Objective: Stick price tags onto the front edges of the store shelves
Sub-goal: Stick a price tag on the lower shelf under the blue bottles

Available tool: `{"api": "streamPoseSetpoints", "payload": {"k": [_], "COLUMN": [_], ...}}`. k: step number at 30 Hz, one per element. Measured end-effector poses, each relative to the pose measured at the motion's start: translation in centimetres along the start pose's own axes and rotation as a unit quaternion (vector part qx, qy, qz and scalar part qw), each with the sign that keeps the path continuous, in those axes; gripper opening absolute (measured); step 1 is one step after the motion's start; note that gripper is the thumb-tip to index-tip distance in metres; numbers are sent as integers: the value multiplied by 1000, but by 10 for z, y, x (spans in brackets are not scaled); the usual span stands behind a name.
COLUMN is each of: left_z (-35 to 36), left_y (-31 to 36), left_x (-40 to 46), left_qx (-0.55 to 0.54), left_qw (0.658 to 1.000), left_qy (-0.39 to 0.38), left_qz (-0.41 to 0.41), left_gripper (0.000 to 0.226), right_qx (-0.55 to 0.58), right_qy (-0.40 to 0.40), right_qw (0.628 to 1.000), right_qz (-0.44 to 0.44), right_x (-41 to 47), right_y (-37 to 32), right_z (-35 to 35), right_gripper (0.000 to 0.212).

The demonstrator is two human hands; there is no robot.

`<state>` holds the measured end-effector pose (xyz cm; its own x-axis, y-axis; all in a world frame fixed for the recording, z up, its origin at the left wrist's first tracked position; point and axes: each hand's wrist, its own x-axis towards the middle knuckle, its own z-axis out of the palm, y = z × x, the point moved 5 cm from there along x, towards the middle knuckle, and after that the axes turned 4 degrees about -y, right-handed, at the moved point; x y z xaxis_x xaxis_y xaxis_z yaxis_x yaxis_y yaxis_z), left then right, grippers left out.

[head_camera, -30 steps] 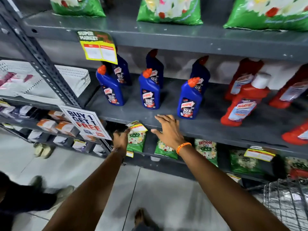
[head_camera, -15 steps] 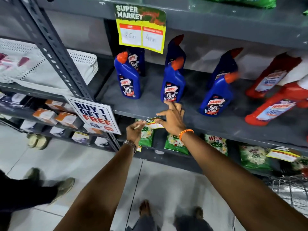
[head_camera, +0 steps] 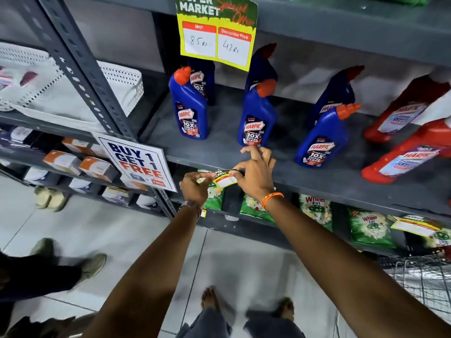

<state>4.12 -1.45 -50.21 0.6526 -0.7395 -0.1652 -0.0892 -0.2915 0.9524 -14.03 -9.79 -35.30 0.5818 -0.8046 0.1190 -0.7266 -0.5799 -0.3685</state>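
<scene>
A small green, yellow and white price tag point(head_camera: 225, 178) is held between both hands at the front edge of the grey middle shelf point(head_camera: 317, 185). My left hand point(head_camera: 195, 187) pinches its left end. My right hand point(head_camera: 256, 174) grips its right side, fingers spread over the shelf lip just below a blue Harpic bottle point(head_camera: 256, 118). A larger "Super Market" price tag point(head_camera: 217, 30) hangs from the edge of the shelf above. Another tag point(head_camera: 412, 226) sticks to the lower shelf at the right.
Blue bottles point(head_camera: 190, 111) and red bottles point(head_camera: 402, 152) stand on the middle shelf. Green detergent packs point(head_camera: 314, 212) fill the shelf below. A "Buy 1 Get 1 Free" sign point(head_camera: 139, 164) hangs on the upright. A wire cart point(head_camera: 419, 281) is at right; another person's feet point(head_camera: 92, 264) at left.
The view has moved closer to the shelf. My right hand came down from the shelf top and took hold of the tag beside my left hand; the tag now sits at the shelf edge.
</scene>
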Motion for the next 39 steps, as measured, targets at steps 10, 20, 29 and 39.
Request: {"api": "streamPoseSetpoints", "payload": {"k": [10, 20, 29, 39], "left_z": [-14, -31, -43, -41], "left_y": [32, 88, 104, 112], "left_x": [-4, -21, -24, -21], "left_qx": [59, 165, 389, 384], "left_qw": [998, 982, 914, 916], "left_qy": [4, 22, 97, 108], "left_qz": [4, 89, 65, 47], "left_gripper": [14, 13, 20, 29], "right_qx": [-20, 13, -11, -51], "right_qy": [23, 33, 22, 51], "right_qw": [999, 995, 992, 982], "right_qz": [24, 95, 126, 174], "right_x": [-13, -25, -12, -3], "right_y": [-5, 5, -3, -6], "right_z": [0, 4, 12, 4], "right_gripper": [8, 9, 13, 10]}}
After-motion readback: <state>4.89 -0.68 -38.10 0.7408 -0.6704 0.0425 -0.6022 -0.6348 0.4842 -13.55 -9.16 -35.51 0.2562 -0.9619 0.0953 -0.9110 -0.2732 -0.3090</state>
